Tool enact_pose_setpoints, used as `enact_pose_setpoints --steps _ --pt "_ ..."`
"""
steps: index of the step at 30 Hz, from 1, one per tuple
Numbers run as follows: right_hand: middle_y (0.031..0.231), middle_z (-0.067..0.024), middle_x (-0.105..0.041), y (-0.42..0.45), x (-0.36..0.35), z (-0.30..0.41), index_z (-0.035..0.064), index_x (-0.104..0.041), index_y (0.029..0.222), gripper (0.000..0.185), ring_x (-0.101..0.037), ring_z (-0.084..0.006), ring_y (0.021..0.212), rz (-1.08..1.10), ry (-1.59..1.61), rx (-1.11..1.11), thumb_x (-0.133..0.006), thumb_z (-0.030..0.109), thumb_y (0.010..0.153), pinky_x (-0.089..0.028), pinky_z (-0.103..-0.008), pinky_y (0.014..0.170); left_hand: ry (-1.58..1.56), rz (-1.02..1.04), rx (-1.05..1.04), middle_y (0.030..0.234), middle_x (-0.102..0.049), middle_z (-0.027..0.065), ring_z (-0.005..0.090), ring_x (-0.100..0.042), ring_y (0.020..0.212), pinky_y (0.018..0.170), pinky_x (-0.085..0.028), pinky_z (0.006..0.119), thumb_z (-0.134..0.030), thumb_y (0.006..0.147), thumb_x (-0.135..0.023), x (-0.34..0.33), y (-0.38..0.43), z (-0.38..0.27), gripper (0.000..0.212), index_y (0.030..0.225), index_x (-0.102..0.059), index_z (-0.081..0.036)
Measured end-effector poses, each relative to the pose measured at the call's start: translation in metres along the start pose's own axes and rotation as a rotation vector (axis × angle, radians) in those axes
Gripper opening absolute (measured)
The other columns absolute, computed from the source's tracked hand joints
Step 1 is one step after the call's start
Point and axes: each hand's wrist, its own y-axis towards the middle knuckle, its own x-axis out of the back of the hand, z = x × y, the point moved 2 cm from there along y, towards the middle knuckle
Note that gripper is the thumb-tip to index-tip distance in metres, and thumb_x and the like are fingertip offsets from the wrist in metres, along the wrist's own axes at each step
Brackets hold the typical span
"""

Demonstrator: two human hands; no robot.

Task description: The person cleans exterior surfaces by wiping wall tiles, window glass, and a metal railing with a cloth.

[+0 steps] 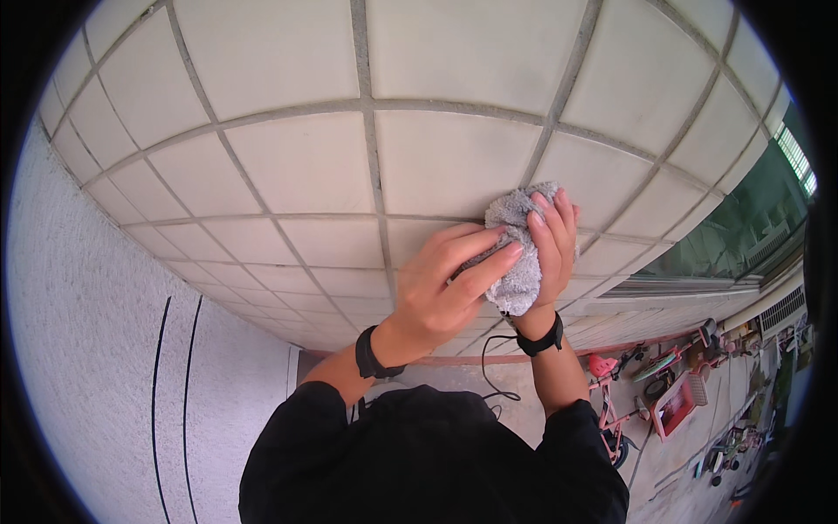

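Note:
A crumpled grey terry cloth [520, 278] is bunched between my two hands, in front of a wall of cream tiles [458, 154] with grey grout lines. My left hand [445, 285] grips the cloth from the left, its fingertips pressed into the folds. From the right, my right hand [555, 245] wraps around it with the fingers pointing up. Whether the cloth touches the tiles is hard to tell. Each wrist wears a black band, and a dark cable [486, 357] hangs near the right one.
A rough white wall [85, 314] with two dark lines meets the tiles at left. At right there is a window [727, 229]. Below it on the paved floor stand a pink bicycle [609, 406], a red-pink basket [674, 409] and several small items [723, 455].

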Motion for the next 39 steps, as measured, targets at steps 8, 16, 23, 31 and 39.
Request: enact_pose_setpoints --steps 8,16,23,31,39 --pt "0.111 -0.0016 -0.061 -0.082 -0.032 0.031 0.0123 -0.060 0.105 0.022 -0.053 -0.0180 0.109 0.335 0.029 0.333 -0.052 0.013 0.084 -0.024 -0.0366 0.105 0.089 0.064 0.076 0.087 -0.059 0.0091 0.0270 -0.061 0.075 0.059 -0.051 0.031 0.002 0.055 -0.068 0.060 -0.109 0.032 0.041 0.095 -0.062 -0.006" --pt "0.123 -0.0041 -0.053 -0.152 -0.062 0.065 0.0069 -0.055 0.115 0.032 -0.048 -0.0174 0.116 0.504 0.159 0.339 -0.050 0.009 0.084 -0.024 -0.0358 0.103 0.116 0.400 0.325 0.090 -0.058 0.0092 0.0281 -0.060 0.076 0.058 -0.050 0.034 0.005 0.053 -0.059 0.106 -0.185 0.040 0.042 0.094 -0.059 -0.004" --pt "0.119 -0.0059 -0.056 -0.096 -0.132 0.137 0.0059 -0.057 0.109 0.028 -0.048 -0.0191 0.116 0.598 0.382 0.353 -0.050 0.009 0.083 -0.023 -0.0351 0.105 0.333 0.260 0.430 0.096 -0.058 0.0142 0.0299 -0.060 0.080 0.065 -0.050 0.035 0.005 0.061 -0.062 0.189 -0.189 0.053 0.040 0.099 -0.056 -0.003" --pt "0.117 -0.0074 -0.057 -0.019 -0.128 0.131 0.0069 -0.059 0.108 0.028 -0.050 -0.0197 0.114 0.279 0.188 0.340 -0.050 0.009 0.082 -0.025 -0.0369 0.105 0.377 -0.122 0.268 0.095 -0.059 0.0179 0.0288 -0.061 0.080 0.068 -0.050 0.033 -0.002 0.066 -0.071 0.171 -0.090 0.058 0.037 0.101 -0.059 -0.002" --pt "0.110 -0.0085 -0.061 -0.079 -0.046 0.059 0.0078 -0.060 0.101 0.022 -0.052 -0.0287 0.111 0.259 -0.011 0.137 -0.059 0.013 0.080 -0.026 -0.0428 0.104 0.031 0.109 0.105 0.090 -0.060 0.0081 0.0225 -0.061 0.070 0.055 -0.051 0.028 0.002 0.055 -0.064 0.091 -0.080 0.039 0.044 0.098 -0.065 -0.008"
